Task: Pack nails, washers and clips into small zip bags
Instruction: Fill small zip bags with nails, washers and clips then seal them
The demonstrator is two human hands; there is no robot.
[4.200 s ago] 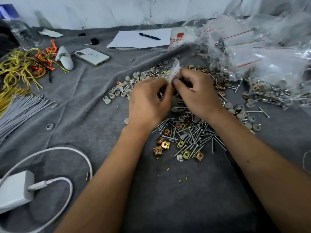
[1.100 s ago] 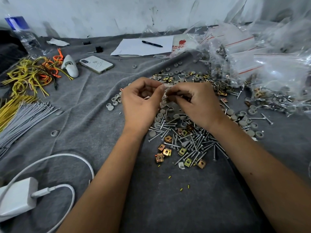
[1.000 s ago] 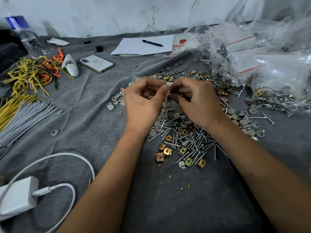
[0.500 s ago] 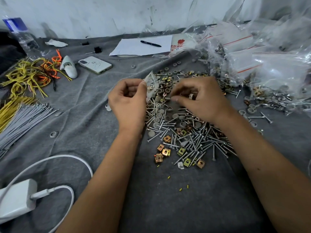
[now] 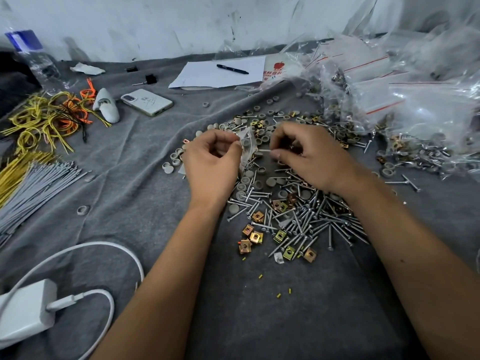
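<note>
Gripped between left hand [image 5: 211, 162] thumb and fingers, a small zip bag [image 5: 246, 145] is held at frame centre above the table [image 5: 259, 320]; a nail [image 5: 263, 150] is pinched by the right hand [image 5: 309, 157]; the bag is judged limp, light and slippery, best taken by its mouth edge.

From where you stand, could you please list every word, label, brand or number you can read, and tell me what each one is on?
None can be read.
Red apple bag: a red apple picture with red characters under it, too blurred to read.
Water bottle: blue label, no legible print.
Phone: faint marks on its back, unreadable.
White paper under the pen: no writing shows.
</note>
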